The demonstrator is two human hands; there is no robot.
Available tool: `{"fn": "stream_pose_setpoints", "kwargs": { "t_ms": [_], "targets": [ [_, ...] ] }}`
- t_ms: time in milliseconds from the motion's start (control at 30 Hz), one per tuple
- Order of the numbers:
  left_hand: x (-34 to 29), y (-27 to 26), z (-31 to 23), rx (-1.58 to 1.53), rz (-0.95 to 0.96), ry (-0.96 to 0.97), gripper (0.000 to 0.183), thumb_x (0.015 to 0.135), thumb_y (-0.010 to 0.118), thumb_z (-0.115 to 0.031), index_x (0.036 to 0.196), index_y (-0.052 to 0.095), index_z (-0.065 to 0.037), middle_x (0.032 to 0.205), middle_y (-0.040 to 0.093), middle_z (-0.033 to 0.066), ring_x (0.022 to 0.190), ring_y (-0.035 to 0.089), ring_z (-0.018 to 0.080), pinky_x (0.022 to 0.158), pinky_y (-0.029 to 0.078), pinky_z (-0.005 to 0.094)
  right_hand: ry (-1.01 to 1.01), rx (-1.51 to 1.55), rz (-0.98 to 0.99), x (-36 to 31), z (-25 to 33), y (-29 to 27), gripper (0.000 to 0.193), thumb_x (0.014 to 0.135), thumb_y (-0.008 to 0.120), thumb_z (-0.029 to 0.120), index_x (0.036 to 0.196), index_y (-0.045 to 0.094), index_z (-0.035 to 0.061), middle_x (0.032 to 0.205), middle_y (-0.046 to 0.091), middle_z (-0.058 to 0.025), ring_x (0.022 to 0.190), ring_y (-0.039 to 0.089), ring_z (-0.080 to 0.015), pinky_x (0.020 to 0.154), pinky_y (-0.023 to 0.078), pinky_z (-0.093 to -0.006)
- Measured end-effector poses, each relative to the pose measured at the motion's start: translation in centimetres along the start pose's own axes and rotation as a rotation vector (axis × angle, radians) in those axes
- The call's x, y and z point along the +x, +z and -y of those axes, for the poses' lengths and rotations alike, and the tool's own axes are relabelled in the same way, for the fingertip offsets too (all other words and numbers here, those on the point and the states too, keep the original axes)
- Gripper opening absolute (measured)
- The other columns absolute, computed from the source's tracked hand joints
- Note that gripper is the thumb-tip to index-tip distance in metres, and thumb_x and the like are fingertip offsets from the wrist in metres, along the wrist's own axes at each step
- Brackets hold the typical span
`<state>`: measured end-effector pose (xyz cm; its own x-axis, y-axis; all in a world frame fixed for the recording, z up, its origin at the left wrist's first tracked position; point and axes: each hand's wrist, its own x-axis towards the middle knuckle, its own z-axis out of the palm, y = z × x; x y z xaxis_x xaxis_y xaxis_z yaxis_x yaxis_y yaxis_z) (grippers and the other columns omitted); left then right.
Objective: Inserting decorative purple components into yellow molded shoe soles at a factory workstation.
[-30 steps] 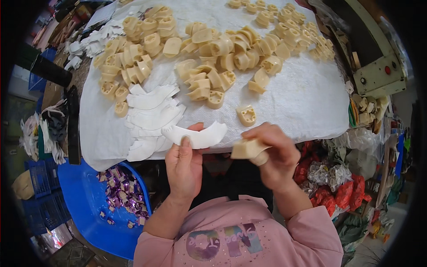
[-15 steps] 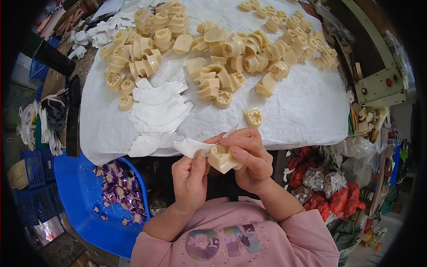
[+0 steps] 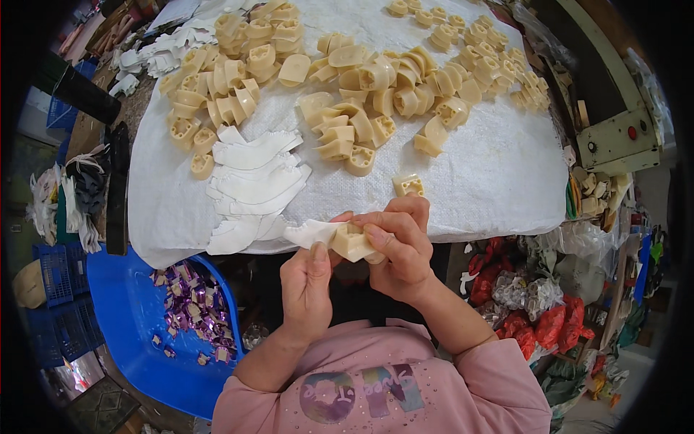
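Just off the table's near edge, a beige plastic shoe heel (image 3: 351, 247) is held between my two hands, its hollow, socketed face partly showing. My left hand (image 3: 306, 289) pinches a curved white cover piece (image 3: 309, 233) between thumb and fingers against the heel's left side. Fingers of my right hand (image 3: 401, 253) are closed round the heel's right side and press at its top edge. How far the cover wraps behind the heel is hidden. One loose heel (image 3: 408, 185) stands right behind my right hand. Overlapping white cover pieces (image 3: 256, 173) lie to the left.
Heaped beige heels (image 3: 361, 160) spread across the white woven sheet (image 3: 499, 166) on the table. At lower left, a blue basin (image 3: 130, 318) contains shiny purple pieces (image 3: 191, 311). A machine panel (image 3: 618, 141) with a red button stands right, above red plastic bags (image 3: 520, 325).
Both hands have shifted slightly left with the heel and cover. My right fingers have moved along the heel's top edge, and my raised right knuckles now overlap the loose heel's lower edge.
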<state>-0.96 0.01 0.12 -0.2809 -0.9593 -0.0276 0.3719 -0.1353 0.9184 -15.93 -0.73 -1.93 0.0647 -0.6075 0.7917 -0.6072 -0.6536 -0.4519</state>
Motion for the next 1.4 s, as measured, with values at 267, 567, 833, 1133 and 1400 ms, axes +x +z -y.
{"fn": "stream_pose_setpoints", "kwargs": {
  "t_ms": [267,567,833,1133,1400],
  "targets": [
    [0.5,-1.1,-1.9,0.498,-0.126,0.195,0.024,0.094,0.051,-0.011,0.099,0.063,0.010,0.086,0.065,0.0092,0.076,0.058,0.0115,0.072,0.046,0.0235,0.023,-0.123,0.104,1.5,1.6,-1.7,0.032,0.059,0.066,0.006,0.090,0.061,0.0123,0.089,0.060,-0.0024,0.081,0.049,-0.0213,0.077,0.028,-0.0422],
    [0.1,-0.5,-0.5,0.783,-0.075,0.300,0.019,0.091,0.053,-0.007,0.099,0.062,0.008,0.076,0.061,0.0080,0.069,0.054,0.0117,0.062,0.042,0.0237,0.092,-0.275,0.403,2.0,2.3,-2.3,0.023,0.057,0.063,0.008,0.078,0.055,0.0118,0.077,0.045,-0.0036,0.079,0.047,-0.0232,0.075,0.026,-0.0451],
    [0.4,-0.4,-0.1,0.894,0.001,0.509,0.020,0.089,0.055,-0.004,0.105,0.061,0.007,0.086,0.059,0.0152,0.076,0.057,0.0209,0.065,0.045,0.0286,0.089,-0.202,0.382,1.2,0.7,-2.0,0.030,0.057,0.064,0.004,0.085,0.055,0.0096,0.078,0.045,-0.0054,0.077,0.045,-0.0236,0.074,0.026,-0.0432],
    [1.3,-1.9,1.5,0.464,0.030,0.415,0.016,0.082,0.066,-0.002,0.098,0.068,-0.001,0.083,0.061,0.0077,0.070,0.054,0.0145,0.062,0.044,0.0244,0.284,0.374,0.281,0.7,0.5,-2.2,0.030,0.063,0.062,-0.006,0.090,0.057,0.0065,0.079,0.047,-0.0077,0.077,0.045,-0.0252,0.072,0.031,-0.0348],
    [2.4,-1.5,0.8,0.822,0.153,0.726,0.013,0.082,0.067,-0.009,0.077,0.060,0.001,0.060,0.048,0.0088,0.052,0.044,0.0221,0.049,0.036,0.0310,0.274,0.370,0.471,0.9,0.9,-2.6,0.028,0.064,0.060,-0.007,0.088,0.055,0.0053,0.078,0.044,-0.0077,0.077,0.044,-0.0264,0.073,0.033,-0.0345]
  ]
}}
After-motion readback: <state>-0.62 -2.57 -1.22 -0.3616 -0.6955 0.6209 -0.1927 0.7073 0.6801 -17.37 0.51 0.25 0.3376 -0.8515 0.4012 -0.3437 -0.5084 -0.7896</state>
